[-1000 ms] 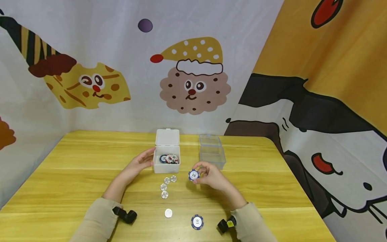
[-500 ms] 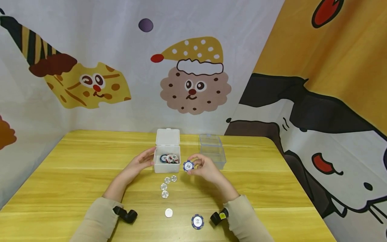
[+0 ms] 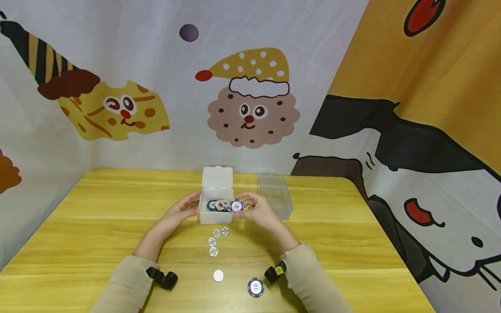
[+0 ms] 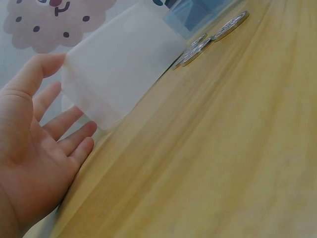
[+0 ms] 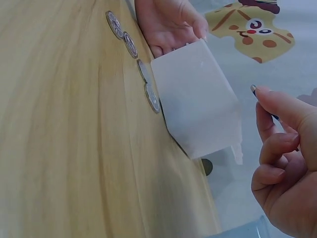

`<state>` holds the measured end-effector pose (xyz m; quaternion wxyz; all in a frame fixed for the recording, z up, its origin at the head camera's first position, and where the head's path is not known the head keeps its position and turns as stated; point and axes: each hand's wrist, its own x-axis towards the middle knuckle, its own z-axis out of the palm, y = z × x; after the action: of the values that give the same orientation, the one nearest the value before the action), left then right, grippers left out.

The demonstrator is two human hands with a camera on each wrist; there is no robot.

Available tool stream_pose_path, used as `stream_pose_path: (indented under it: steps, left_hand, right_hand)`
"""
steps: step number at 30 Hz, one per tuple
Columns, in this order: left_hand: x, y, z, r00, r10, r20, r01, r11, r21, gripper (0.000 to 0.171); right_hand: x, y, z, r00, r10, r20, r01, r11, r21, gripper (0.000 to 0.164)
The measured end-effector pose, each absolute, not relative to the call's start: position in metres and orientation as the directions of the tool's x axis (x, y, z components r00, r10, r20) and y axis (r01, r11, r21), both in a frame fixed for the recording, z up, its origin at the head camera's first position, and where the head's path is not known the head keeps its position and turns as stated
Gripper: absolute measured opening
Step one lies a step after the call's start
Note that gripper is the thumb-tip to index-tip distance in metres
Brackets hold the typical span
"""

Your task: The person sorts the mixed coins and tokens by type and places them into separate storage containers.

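A white plastic box (image 3: 216, 218) with its lid raised stands at the far middle of the table, several poker chips (image 3: 221, 205) inside. My left hand (image 3: 184, 208) touches the box's left side; in the left wrist view its thumb meets a corner and its fingers (image 4: 67, 121) stay extended. With thumb and fingers my right hand (image 3: 259, 211) pinches a blue-and-white poker chip (image 3: 236, 205) marked 10, over the box's right wall. Only the edge of that chip (image 5: 253, 90) shows in the right wrist view.
A clear plastic box (image 3: 275, 199) stands open right of the white one. In front lie several silver coins (image 3: 213, 241) in a curved row, a plain pale disc (image 3: 218, 275) and another blue poker chip (image 3: 255, 287). A patterned curtain (image 3: 156, 52) hangs behind the table.
My right hand has carried the poker chip left and away from me, from in front of the clear box to the white box's right wall. My left hand has stayed put.
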<state>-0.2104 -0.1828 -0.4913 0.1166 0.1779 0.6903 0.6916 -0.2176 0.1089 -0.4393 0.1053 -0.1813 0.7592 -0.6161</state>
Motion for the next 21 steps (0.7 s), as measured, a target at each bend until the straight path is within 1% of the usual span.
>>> stream_pose_path:
  steps: [7, 14, 21]
  left_hand:
    - [-0.211, -0.183, -0.491, -0.911, 0.405, 0.085, 0.084, -0.020, 0.996, 0.061]
    - [-0.212, -0.184, -0.492, -0.911, 0.404, 0.082, 0.084, -0.013, 0.996, 0.061]
    - [-0.212, -0.183, -0.492, -0.911, 0.405, 0.080, 0.081, -0.013, 0.997, 0.061]
  right_hand:
    - [-0.231, 0.096, -0.441, -0.906, -0.417, 0.075, -0.153, 0.158, -0.976, 0.047]
    - [-0.238, 0.082, -0.439, -0.930, -0.354, 0.093, -0.172, 0.199, -0.965, 0.044]
    - [-0.246, 0.075, -0.444, -0.938, -0.333, 0.096, -0.182, 0.238, -0.954, 0.043]
